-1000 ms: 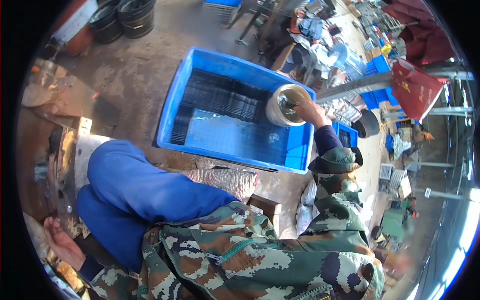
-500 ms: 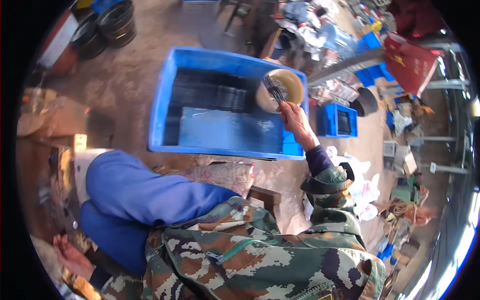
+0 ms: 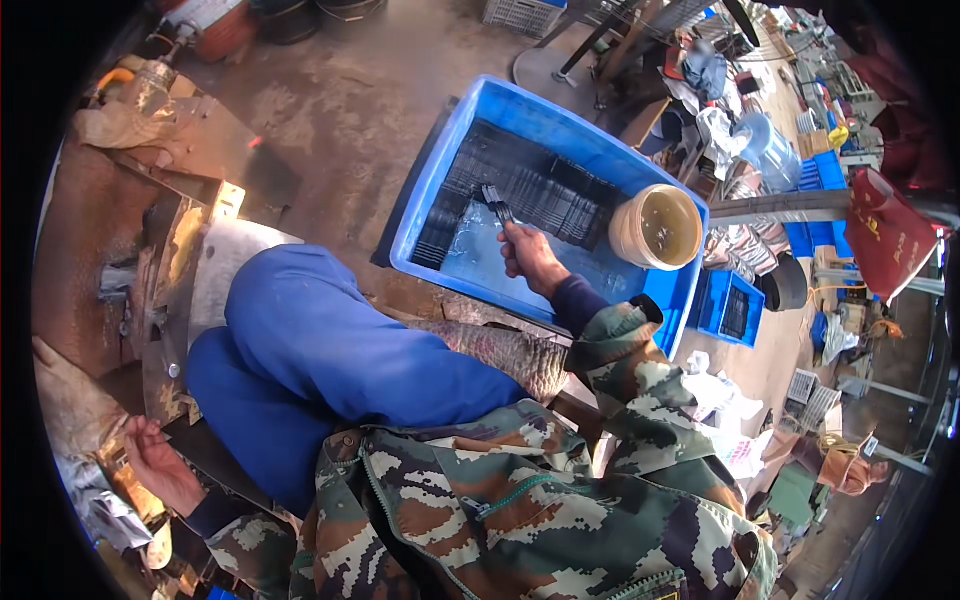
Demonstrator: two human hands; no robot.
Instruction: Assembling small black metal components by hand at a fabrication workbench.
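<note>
My right hand (image 3: 533, 258) grips a small bunch of dark, fork-like pieces (image 3: 497, 205), their pronged ends pointing away from me. It is over the large blue bin (image 3: 415, 215), above the bin's pale blue bottom. Rows of thin black pieces (image 3: 575, 195) lie along the bin's far and left sides. A round cream tub (image 3: 628, 232) with cloudy yellowish liquid stands at the bin's right end. At the lower left, my left hand (image 3: 160, 465) rests palm up beside the workbench, fingers loosely curled and apart, with nothing visible in it.
A metal-topped workbench (image 3: 235, 262) stands at the left by my blue-covered legs. Right of the bin is a smaller blue crate (image 3: 715, 300) with dark pieces. White plastic bags (image 3: 725, 395) lie below it. A clear water jug (image 3: 770, 145) sits among clutter at the upper right.
My right hand has moved left, carrying the fork-like pieces from over the tub to above the bin's bottom. The view has turned, so the bin appears farther right and tilted.
</note>
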